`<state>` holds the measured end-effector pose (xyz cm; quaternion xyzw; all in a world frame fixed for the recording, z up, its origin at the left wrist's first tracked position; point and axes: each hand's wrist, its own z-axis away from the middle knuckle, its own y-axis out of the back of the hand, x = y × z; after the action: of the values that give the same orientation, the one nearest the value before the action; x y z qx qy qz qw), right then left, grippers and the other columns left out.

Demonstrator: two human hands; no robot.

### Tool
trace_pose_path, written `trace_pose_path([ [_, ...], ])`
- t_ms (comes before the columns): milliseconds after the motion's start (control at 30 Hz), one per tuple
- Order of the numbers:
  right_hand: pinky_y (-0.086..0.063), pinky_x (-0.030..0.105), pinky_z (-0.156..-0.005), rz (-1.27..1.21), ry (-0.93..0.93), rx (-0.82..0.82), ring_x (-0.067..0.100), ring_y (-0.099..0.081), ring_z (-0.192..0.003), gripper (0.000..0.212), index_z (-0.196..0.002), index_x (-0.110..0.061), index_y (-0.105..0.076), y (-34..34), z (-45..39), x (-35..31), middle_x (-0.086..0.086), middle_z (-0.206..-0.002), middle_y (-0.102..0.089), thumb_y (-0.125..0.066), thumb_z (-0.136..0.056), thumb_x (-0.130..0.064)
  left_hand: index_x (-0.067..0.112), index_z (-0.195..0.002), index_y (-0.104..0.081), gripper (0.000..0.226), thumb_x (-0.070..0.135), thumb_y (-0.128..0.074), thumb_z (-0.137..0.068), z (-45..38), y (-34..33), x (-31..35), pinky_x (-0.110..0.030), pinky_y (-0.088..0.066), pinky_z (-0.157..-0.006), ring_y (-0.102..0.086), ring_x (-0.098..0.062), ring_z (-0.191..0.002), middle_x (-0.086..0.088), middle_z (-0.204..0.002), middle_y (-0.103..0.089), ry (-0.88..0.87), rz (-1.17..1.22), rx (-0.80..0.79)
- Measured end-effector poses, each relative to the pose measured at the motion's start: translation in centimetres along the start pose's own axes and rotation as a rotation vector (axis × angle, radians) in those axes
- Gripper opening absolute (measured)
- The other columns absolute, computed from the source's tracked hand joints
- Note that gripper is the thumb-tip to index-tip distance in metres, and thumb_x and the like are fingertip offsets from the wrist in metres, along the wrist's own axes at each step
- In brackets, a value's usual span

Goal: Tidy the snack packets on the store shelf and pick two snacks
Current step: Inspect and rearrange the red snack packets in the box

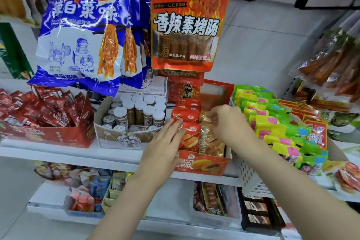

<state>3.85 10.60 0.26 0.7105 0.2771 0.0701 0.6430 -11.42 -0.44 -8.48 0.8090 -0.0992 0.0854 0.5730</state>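
A red display box [202, 164] on the white shelf [58, 154] holds a row of red snack packets [190, 117] on its left and golden-brown snack packets [209, 138] on its right. My left hand [165, 144] lies with straight fingers against the left side of the front red packets, its thumb at the box's front edge. My right hand [228, 124] reaches over the golden packets, and its curled fingertips pinch the top of one of them.
Left of the box stand a carton of white-capped jars [140, 113] and a red Nescafe box [48, 119]. A white perforated basket [251, 177] with yellow-green packets [272, 122] sits to the right. Blue bags [83, 25] and an orange-red packet [187, 21] hang above. A lower shelf [175, 218] holds more snacks.
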Motion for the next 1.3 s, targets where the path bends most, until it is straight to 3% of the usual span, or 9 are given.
trace_pose_path([
  [233,-0.056,0.037,-0.08,0.294,0.077,-0.132,0.034,-0.064,-0.102,0.028,-0.111,-0.01,-0.066,1.0,-0.3,1.4,0.016,-0.109,-0.065,-0.057,-0.086,-0.003,0.027,-0.157,-0.014,0.093,0.054,-0.067,-0.085,0.3,0.7,0.4,-0.034,0.009,-0.121,0.018,-0.015,-0.15,0.007,-0.165,0.012,-0.076,-0.094,-0.025],
  [400,-0.054,0.036,-0.081,0.257,0.076,-0.051,0.029,-0.062,-0.101,0.025,-0.112,-0.011,-0.065,0.4,0.0,1.5,0.011,-0.106,-0.064,-0.065,-0.087,-0.012,0.027,-0.151,-0.035,0.073,0.055,-0.061,-0.089,1.1,2.2,0.4,-0.037,0.002,-0.121,-0.006,-0.017,-0.153,0.007,-0.163,-0.019,-0.14,-0.118,0.032],
  [600,-0.053,0.036,-0.078,0.292,-0.022,-0.111,0.034,-0.065,-0.102,0.021,-0.113,-0.006,-0.061,-0.3,0.8,1.4,0.016,-0.112,-0.064,-0.059,-0.093,-0.014,0.03,-0.157,-0.009,0.079,0.071,-0.031,-0.093,1.8,1.3,-0.4,-0.033,0.015,-0.119,0.006,-0.015,-0.152,0.008,-0.166,-0.004,-0.017,-0.126,-0.139],
  [767,-0.05,0.039,-0.076,0.153,0.017,0.221,0.039,-0.064,-0.096,0.016,-0.103,-0.008,-0.067,4.8,0.4,1.0,0.019,-0.099,-0.07,-0.058,-0.095,-0.018,0.03,-0.156,-0.017,0.074,0.07,-0.023,-0.093,1.4,1.8,0.0,-0.03,0.007,-0.121,0.0,-0.012,-0.152,0.01,-0.164,-0.015,0.053,-0.057,-0.129],
  [900,-0.048,0.027,-0.069,-0.144,0.063,0.468,0.021,-0.068,-0.076,0.015,-0.079,-0.025,-0.07,9.5,1.7,1.3,-0.005,-0.066,-0.066,-0.074,-0.084,-0.039,0.029,-0.146,-0.041,0.057,0.055,-0.046,-0.095,1.1,3.6,1.8,-0.017,-0.023,-0.112,-0.029,-0.002,-0.14,0.012,-0.15,-0.04,0.182,0.352,0.016],
  [967,-0.044,0.018,-0.059,-0.357,0.059,0.441,0.002,-0.065,-0.058,0.024,-0.065,-0.029,-0.062,9.5,2.6,1.1,-0.013,-0.053,-0.062,-0.076,-0.08,-0.04,0.037,-0.134,-0.052,0.051,0.058,-0.05,-0.088,1.1,5.0,3.4,-0.007,-0.037,-0.096,-0.047,0.012,-0.121,0.021,-0.134,-0.055,0.305,0.729,0.073],
  [1067,-0.046,0.011,-0.049,-0.718,0.025,0.255,0.003,-0.062,-0.043,0.013,-0.073,-0.022,-0.071,6.5,3.6,0.8,-0.012,-0.056,-0.069,-0.078,-0.08,-0.031,0.038,-0.11,-0.066,0.033,0.053,-0.061,-0.081,1.3,5.5,5.3,-0.006,-0.049,-0.075,-0.064,0.009,-0.1,0.02,-0.111,-0.072,0.42,1.249,-0.036],
  [1167,-0.051,0.021,-0.051,-0.866,-0.008,0.173,0.009,-0.065,-0.046,0.011,-0.077,-0.019,-0.073,3.4,4.1,1.0,-0.006,-0.063,-0.073,-0.075,-0.081,-0.029,0.02,-0.108,-0.072,0.03,0.034,-0.07,-0.081,1.5,4.6,5.8,-0.02,-0.055,-0.074,-0.072,-0.016,-0.096,0.001,-0.104,-0.076,0.437,1.35,-0.065],
  [1300,-0.052,0.022,-0.052,-0.882,-0.021,0.109,0.012,-0.069,-0.051,0.013,-0.08,-0.023,-0.073,3.0,3.0,1.6,-0.007,-0.068,-0.074,-0.067,-0.089,-0.029,0.013,-0.11,-0.071,0.024,0.02,-0.065,-0.089,1.5,4.6,5.2,-0.024,-0.056,-0.077,-0.073,-0.02,-0.093,-0.008,-0.104,-0.076,0.49,1.433,-0.092],
])
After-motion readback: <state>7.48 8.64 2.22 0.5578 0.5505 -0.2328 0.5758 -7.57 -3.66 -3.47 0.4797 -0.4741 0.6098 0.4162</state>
